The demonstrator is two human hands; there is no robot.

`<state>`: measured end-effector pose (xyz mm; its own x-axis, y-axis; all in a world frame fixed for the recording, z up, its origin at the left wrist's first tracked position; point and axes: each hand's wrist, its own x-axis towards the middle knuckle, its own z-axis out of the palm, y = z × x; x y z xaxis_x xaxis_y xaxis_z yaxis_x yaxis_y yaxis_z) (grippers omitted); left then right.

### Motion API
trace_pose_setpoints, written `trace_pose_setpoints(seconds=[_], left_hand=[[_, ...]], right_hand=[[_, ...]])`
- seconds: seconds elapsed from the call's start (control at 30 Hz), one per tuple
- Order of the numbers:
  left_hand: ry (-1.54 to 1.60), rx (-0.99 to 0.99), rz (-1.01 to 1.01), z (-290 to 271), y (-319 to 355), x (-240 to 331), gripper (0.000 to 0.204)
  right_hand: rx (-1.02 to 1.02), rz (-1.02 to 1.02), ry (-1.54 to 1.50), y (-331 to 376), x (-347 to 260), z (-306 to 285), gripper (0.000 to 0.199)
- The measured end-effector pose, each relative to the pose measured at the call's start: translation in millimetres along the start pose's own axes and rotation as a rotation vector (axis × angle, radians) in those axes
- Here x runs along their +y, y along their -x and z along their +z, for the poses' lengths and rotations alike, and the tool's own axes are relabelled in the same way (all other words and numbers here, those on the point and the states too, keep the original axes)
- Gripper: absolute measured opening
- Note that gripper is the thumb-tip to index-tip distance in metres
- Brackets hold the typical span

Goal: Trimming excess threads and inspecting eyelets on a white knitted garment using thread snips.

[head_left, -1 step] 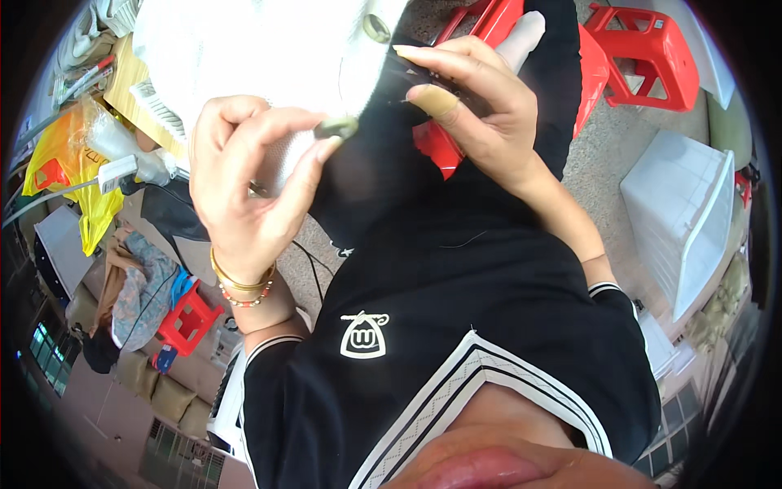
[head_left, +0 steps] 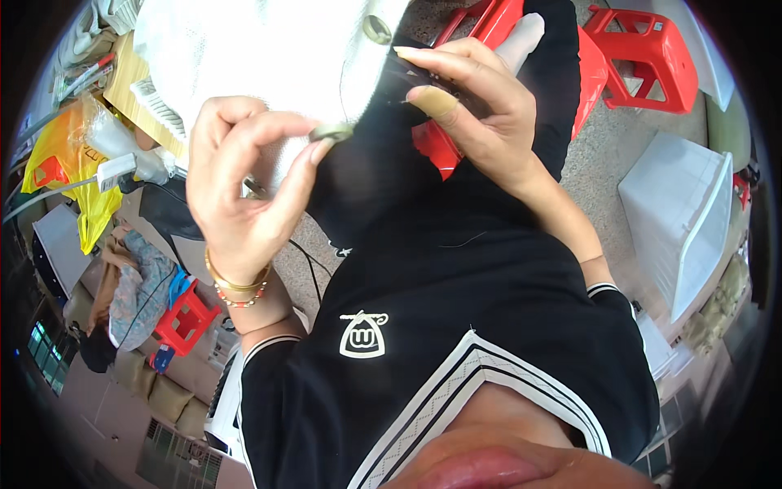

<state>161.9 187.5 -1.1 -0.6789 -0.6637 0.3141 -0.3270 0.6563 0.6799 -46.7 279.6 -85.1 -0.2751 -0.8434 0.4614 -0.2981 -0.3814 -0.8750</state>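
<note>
- White knitted garment (head_left: 261,57): spread across the upper left of the view, bright enough to wash out much of its weave. It looks soft, light and stretchy, likely to sag or pull out of shape if tugged by loose cloth; the edge near the buttons seems the best place to take hold.
- Left hand (head_left: 232,175): in front of the garment's lower part, thumb and index finger pinched on a button.
- Right hand (head_left: 489,102): right of the garment's edge, thumb and index tips apart. Something dark shows between them, too dim against the black clothing to tell what it is or whether the fingers grip it.
- Held button (head_left: 330,131): olive, at the garment's lower right edge. Probably hard, light and smooth, so it could slip; pinching its rim suits it.
- Upper button (head_left: 377,29): olive, oval-looking, lying against the knit near its right edge.
- Dark thread (head_left: 343,81): running down the knit toward the held button; likely limp and easily snagged.
</note>
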Motion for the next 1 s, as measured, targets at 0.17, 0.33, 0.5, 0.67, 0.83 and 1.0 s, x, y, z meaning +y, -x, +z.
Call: trace_pose_setpoints(seconds=[0.17, 0.33, 0.5, 0.67, 0.83, 1.0], left_hand=[[0.131, -0.106, -0.138, -28, 10, -16, 0.018], [0.204, -0.113, -0.312, -48, 37, -42, 0.015], [0.132, -0.143, -0.411, -52, 52, -55, 0.012], [0.036, -0.223, -0.380, -51, 40, -48, 0.014], [-0.250, -0.015, -0.091, -56, 12, -15, 0.018], [0.045, -0.044, -0.109, -23, -5, 2, 0.026]], right_hand=[[-0.010, 0.003, 0.000, -3, -2, 0, 0.031], [-0.036, -0.102, 0.039, -6, 4, 2, 0.031], [-0.071, -0.071, 0.057, -10, -8, 3, 0.034], [-0.103, -0.122, 0.141, -6, -13, 0, 0.035], [-0.090, -0.144, 0.107, -7, -15, 7, 0.035], [-0.105, -0.162, 0.107, -8, -21, 8, 0.037]])
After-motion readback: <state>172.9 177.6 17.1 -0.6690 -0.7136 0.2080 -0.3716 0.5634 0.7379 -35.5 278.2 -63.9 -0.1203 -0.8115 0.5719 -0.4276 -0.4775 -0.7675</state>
